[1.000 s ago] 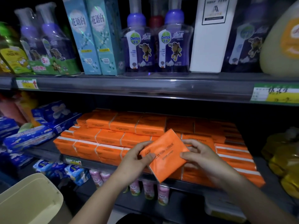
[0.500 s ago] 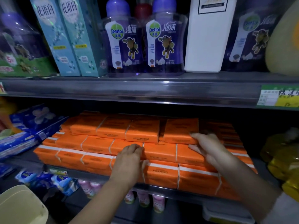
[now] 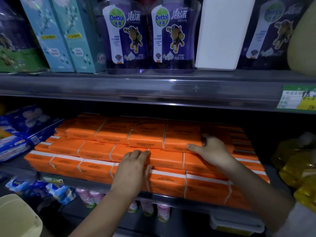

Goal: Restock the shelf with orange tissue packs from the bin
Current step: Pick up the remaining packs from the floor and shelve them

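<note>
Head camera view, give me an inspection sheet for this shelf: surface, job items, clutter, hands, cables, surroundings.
Surface: middle shelf, dimly lit, tag on its front rail.
Job's things: orange tissue packs stacked in stepped tiers; cream bin at lower left, contents hidden.
Clutter: blue packs at left, yellow bags at right.
Hands: left hand rests on a front pack; right hand grips the top tier's right-end pack.
Cables: nothing seen.
Surroundings: Dettol bottles, teal boxes and a white box above; pink bottles below.

You've got two teal boxes point(image 3: 51, 40), two central Dettol foam bottles point(image 3: 126, 36), one white box point(image 3: 220, 35); orange tissue packs point(image 3: 147, 135) too many to count.
</note>
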Demonstrator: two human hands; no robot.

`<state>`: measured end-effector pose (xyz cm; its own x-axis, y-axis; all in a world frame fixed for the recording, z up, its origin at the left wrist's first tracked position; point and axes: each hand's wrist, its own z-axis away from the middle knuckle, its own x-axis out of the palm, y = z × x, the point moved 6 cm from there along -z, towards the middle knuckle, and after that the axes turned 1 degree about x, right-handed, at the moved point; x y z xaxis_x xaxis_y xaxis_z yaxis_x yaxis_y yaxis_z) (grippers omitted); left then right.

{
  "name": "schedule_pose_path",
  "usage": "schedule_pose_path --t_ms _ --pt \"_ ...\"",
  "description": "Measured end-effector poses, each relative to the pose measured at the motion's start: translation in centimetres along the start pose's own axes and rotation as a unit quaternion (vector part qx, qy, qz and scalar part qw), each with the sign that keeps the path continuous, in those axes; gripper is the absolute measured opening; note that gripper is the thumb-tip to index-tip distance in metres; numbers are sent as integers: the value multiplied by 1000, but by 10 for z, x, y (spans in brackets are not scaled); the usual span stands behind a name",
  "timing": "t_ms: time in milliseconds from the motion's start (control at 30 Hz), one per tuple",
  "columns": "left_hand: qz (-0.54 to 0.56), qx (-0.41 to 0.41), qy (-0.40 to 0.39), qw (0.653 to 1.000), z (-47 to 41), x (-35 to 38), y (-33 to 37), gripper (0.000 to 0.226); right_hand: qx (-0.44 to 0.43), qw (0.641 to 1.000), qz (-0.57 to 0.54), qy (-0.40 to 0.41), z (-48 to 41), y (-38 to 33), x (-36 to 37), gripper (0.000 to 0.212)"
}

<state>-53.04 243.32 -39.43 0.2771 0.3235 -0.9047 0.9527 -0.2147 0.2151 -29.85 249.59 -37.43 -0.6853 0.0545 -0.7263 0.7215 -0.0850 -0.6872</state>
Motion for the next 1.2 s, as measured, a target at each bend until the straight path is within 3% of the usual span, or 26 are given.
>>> schedule_pose_path --t_ms 167,333,467,600,733,867,1200 --pt "6 -8 -4 1000 0 0 1 37 -5 999 36 25 3 -5 4 49" --pt "8 -11 -11 1000 0 3 -2 39 -15 999 38 18 1 -3 8 53" --pt "5 -15 -24 1000 1 4 -3 43 -6 998 57 15 -1 4 -14 73" --pt "3 -20 -34 999 2 5 -3 46 85 993 65 53 -11 42 -57 71" --pt "-1 -29 -36 999 2 5 -2 44 141 990 -5 19 -11 76 -57 63" --pt "5 -29 -34 999 4 2 0 45 141 982 -127 12 -10 83 -38 62" --pt "2 -25 -47 999 5 2 2 49 108 978 -180 9 0 81 -39 56"
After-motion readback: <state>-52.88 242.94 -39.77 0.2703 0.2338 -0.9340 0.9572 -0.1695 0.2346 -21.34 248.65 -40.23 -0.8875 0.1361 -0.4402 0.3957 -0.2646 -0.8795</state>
